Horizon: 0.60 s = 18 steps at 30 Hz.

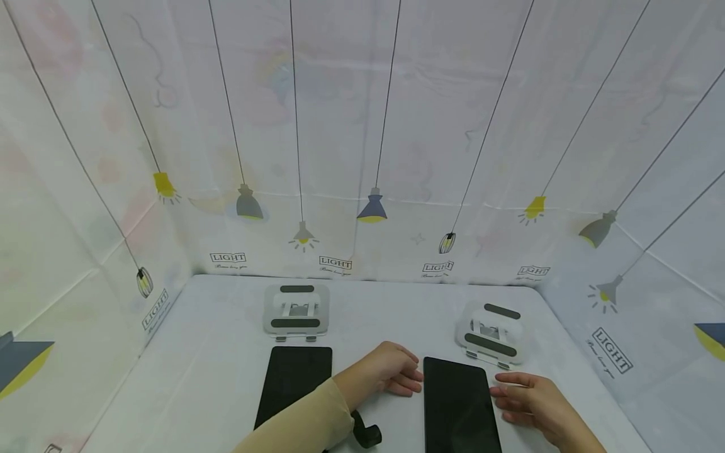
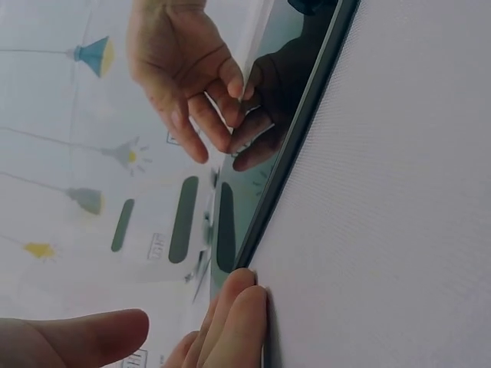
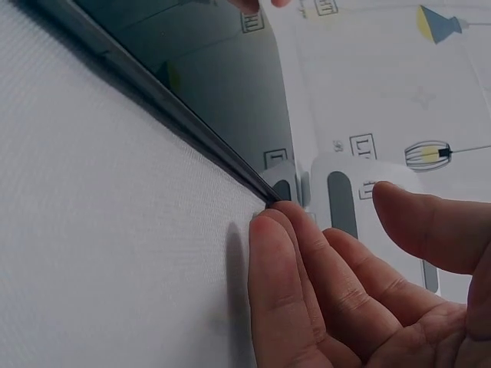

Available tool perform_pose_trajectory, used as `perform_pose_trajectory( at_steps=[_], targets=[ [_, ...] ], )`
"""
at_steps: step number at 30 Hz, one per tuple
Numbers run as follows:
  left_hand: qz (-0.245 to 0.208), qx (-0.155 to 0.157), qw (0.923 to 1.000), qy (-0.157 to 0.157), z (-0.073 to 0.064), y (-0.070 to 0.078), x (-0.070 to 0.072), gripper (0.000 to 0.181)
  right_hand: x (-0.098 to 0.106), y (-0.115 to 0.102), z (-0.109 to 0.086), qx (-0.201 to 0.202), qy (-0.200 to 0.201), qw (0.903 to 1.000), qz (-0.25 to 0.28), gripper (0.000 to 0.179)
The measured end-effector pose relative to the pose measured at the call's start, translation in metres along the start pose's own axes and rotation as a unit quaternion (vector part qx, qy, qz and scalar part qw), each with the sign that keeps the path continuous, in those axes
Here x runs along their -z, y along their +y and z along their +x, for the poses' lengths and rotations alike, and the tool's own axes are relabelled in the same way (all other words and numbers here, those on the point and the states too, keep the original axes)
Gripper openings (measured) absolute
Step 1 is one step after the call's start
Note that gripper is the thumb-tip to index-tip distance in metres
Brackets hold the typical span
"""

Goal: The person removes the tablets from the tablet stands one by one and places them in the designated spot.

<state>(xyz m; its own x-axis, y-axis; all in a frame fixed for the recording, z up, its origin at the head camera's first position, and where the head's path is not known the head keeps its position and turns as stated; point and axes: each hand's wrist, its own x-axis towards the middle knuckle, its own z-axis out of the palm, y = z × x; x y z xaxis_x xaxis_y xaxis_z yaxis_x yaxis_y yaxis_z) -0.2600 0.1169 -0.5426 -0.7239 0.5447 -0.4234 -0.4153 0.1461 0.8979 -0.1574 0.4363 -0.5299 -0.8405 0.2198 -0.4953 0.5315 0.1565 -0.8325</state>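
A black tablet (image 1: 461,406) lies flat on the white table, glossy screen up, between my two hands. Along its left long edge are the fingertips of my left hand (image 1: 391,371); in the left wrist view those fingers (image 2: 238,318) meet the tablet's rim, the thumb held apart. My right hand (image 1: 529,402) is at the opposite edge, its loosely bent fingers (image 3: 307,268) right at a corner in the right wrist view, thumb raised clear. A second black tablet (image 1: 300,377) lies further left, partly covered by my left sleeve (image 1: 308,421).
Two white folding stands with dark grey pads lie flat behind the tablets, a left stand (image 1: 274,308) and a right stand (image 1: 466,324). A black curved piece (image 1: 368,435) shows beside my left sleeve. Lamp-printed white sheets (image 1: 340,126) wall the table (image 1: 198,352) at back and sides.
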Motion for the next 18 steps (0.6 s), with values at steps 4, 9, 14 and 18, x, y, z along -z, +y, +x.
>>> perform_pose_trajectory(
  at_steps=[4,9,14,18],
  targets=[
    [0.012,-0.009,0.9999,0.006,-0.002,0.001,0.005,0.025,-0.001,0.001,0.0,0.0,0.001,1.0,0.004,0.051],
    [0.033,-0.033,0.9986,0.027,-0.006,0.005,0.009,0.03,-0.001,-0.002,-0.003,0.018,-0.002,0.9995,-0.025,0.058],
    [0.071,-0.074,0.993,0.058,-0.011,0.01,0.011,0.035,-0.006,-0.013,-0.003,0.033,0.025,0.995,-0.091,0.065],
    [0.12,-0.104,0.9831,0.091,-0.02,0.019,0.013,0.045,-0.013,-0.024,-0.007,0.079,0.043,0.9842,-0.152,0.065]
  ],
)
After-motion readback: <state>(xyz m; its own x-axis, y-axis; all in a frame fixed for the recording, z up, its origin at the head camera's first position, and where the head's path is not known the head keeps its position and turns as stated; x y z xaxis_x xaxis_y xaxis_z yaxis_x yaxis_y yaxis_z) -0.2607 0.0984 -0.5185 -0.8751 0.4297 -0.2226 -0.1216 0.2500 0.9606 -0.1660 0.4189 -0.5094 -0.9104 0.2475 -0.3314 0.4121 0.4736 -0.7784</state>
